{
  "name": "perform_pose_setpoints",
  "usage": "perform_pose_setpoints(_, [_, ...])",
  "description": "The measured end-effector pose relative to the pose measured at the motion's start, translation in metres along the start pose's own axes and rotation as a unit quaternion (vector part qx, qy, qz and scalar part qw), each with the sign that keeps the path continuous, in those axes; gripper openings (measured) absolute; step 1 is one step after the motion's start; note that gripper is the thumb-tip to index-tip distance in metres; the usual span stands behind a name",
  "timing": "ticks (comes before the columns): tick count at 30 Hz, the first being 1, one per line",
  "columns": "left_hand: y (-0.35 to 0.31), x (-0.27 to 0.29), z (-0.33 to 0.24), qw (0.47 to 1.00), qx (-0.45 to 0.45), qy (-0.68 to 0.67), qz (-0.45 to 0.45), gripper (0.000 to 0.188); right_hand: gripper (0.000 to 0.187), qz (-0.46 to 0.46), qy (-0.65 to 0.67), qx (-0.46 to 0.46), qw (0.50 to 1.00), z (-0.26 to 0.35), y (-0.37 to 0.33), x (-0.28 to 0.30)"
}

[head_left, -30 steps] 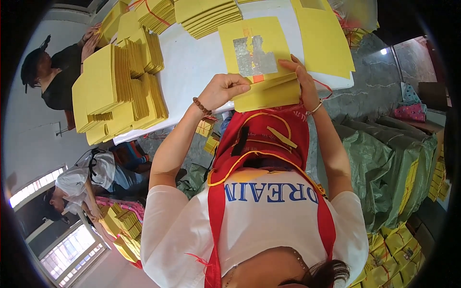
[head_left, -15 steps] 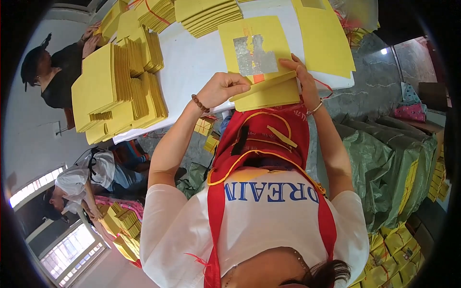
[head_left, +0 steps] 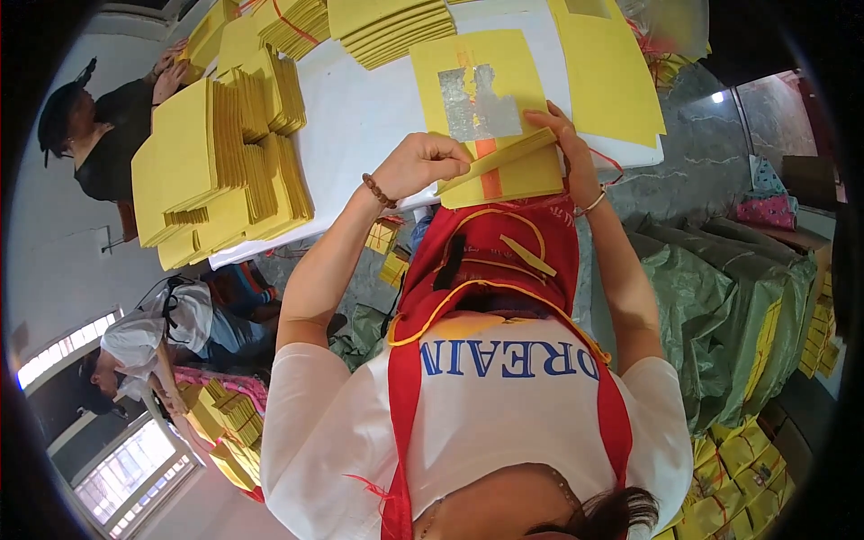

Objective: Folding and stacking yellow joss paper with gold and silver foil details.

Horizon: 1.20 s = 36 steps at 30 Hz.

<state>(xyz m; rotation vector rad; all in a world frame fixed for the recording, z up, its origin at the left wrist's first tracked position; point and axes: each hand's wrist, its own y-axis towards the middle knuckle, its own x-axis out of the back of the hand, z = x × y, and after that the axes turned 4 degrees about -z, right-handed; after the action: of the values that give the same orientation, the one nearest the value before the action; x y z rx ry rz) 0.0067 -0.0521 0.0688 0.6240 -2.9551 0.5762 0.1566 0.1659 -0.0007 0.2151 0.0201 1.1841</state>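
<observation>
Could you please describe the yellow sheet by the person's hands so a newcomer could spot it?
On the white table, look just beyond the red apron. The yellow sheet lies there, beside the left hand. Its ragged silver patch and orange stripe distinguish it from the yellow stacks farther left.

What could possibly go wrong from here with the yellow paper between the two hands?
The raised yellow paper slants between the left-hand grip and the right-hand grip, so any crease might come out crooked. Also, the yellow stacks stand close to the edge of the white tabletop; a bump could perhaps tip some off.
</observation>
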Motion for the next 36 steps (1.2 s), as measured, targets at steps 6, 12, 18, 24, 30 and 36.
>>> perform_pose_setpoints(6, [0.0,0.002,0.004,0.999,-0.008,-0.031,-0.018,0.013,0.04,0.014,0.038,0.037,0.998,0.003,0.0,0.0])
perform_pose_setpoints(12, [-0.006,-0.003,0.003,0.999,-0.009,-0.009,-0.05,0.019,0.046,-0.001,-0.093,0.017,0.995,-0.002,0.002,-0.002])
perform_pose_setpoints(18, [-0.025,-0.004,-0.001,0.916,-0.294,0.247,-0.119,0.056,0.054,0.011,-0.057,0.068,0.996,-0.011,0.001,0.003])
perform_pose_setpoints(24, [0.003,-0.01,0.041,0.833,-0.296,0.373,-0.282,0.049,0.055,0.0,0.057,-0.005,0.998,-0.007,-0.002,-0.003])
perform_pose_setpoints(30, [0.004,-0.013,0.022,0.744,-0.319,0.486,-0.328,0.038,0.053,-0.024,0.157,-0.064,0.985,0.018,0.001,0.001])
perform_pose_setpoints(36, [-0.023,-0.013,0.019,0.74,-0.368,0.505,-0.25,0.041,0.026,-0.028,-0.28,0.249,0.927,0.03,-0.011,0.004])
